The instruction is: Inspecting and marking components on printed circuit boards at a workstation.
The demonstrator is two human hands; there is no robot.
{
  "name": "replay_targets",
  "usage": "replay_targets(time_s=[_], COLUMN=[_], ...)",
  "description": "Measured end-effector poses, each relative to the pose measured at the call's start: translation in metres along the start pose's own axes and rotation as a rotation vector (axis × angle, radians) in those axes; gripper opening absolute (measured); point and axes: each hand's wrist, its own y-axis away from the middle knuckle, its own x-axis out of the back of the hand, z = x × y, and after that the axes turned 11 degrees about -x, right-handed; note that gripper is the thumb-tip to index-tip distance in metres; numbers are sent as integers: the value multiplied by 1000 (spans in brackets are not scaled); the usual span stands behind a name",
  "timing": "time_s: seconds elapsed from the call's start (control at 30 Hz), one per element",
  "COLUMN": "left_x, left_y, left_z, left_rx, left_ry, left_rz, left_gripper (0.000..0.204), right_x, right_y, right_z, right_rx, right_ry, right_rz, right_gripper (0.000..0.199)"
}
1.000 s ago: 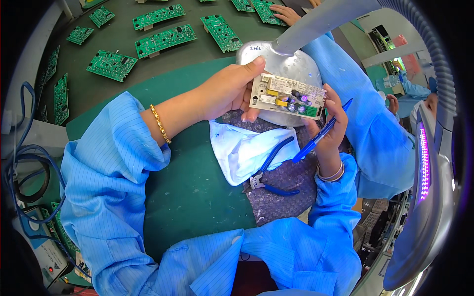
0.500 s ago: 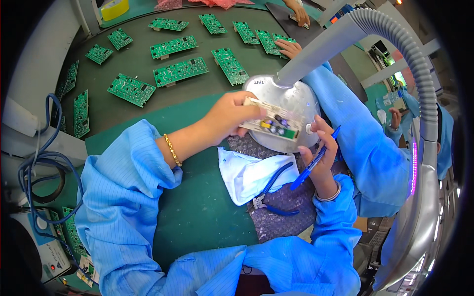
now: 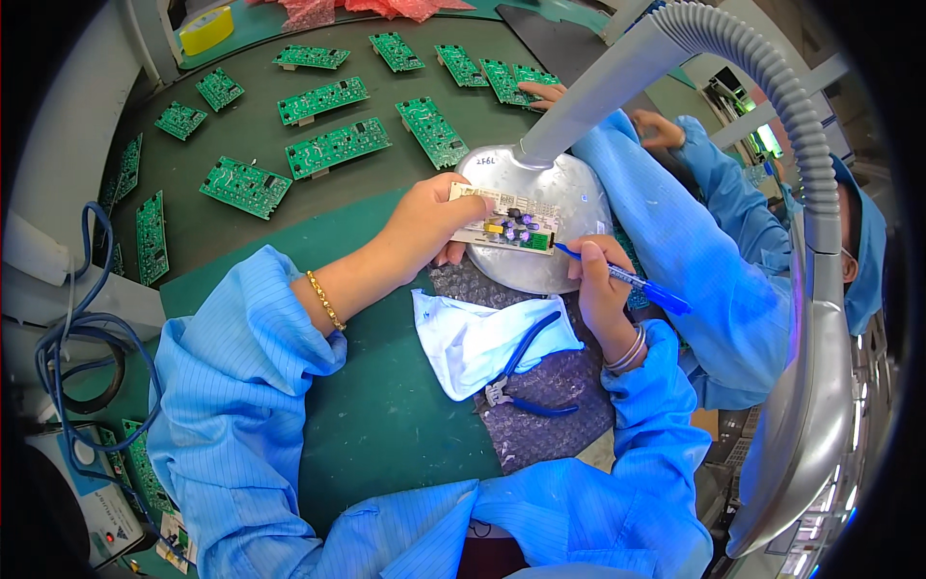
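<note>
My left hand (image 3: 439, 217) grips the left end of a circuit board (image 3: 473, 232), thumb on top. The board's pale component side faces up, showing capacitors, a yellow part and a green terminal block. Between the fingers of my right hand (image 3: 606, 285) is a blue pen (image 3: 648, 288), its tip at the board's right end by the green block. Behind the board lies a round metal lamp base (image 3: 526, 275). Nearer me, a white cloth (image 3: 458, 343) rests on bubble wrap (image 3: 540, 439), with blue-handled cutters (image 3: 511, 381) partly over it.
Several green circuit boards (image 3: 338, 147) are spread on the dark mat (image 3: 231, 135) at the back. The lamp's grey arm (image 3: 608, 82) rises on the right. A co-worker's blue sleeve (image 3: 675, 222) reaches in beside it. Blue cables (image 3: 72, 328) hang at left above a white box (image 3: 101, 502).
The pen has turned in my right hand and its tip has come to the board's right end. The board is now flatter and steadier. A co-worker's far hand has left the dark panel at the back.
</note>
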Motion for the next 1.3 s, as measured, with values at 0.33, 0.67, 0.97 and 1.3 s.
replay_targets(time_s=[0.33, 0.67, 0.97, 1.3], left_x=[4, 5, 10, 18], left_y=[-2, 2, 5, 3], left_z=[-3, 0, -9, -6], left_rx=[-5, -15, -62, -65], left_ry=[-6, 8, 65, 81], left_rz=[-3, 0, -33, -124], left_gripper=[23, 23, 20, 16], right_x=[-8, -6, 1, -6], right_y=[0, 3, -9, -11], right_z=[-12, -8, -3, -2], right_rx=[-22, 53, 570, 574], right_ry=[162, 69, 558, 578], right_rz=[-34, 39, -171, -217], right_gripper=[19, 23, 46, 49])
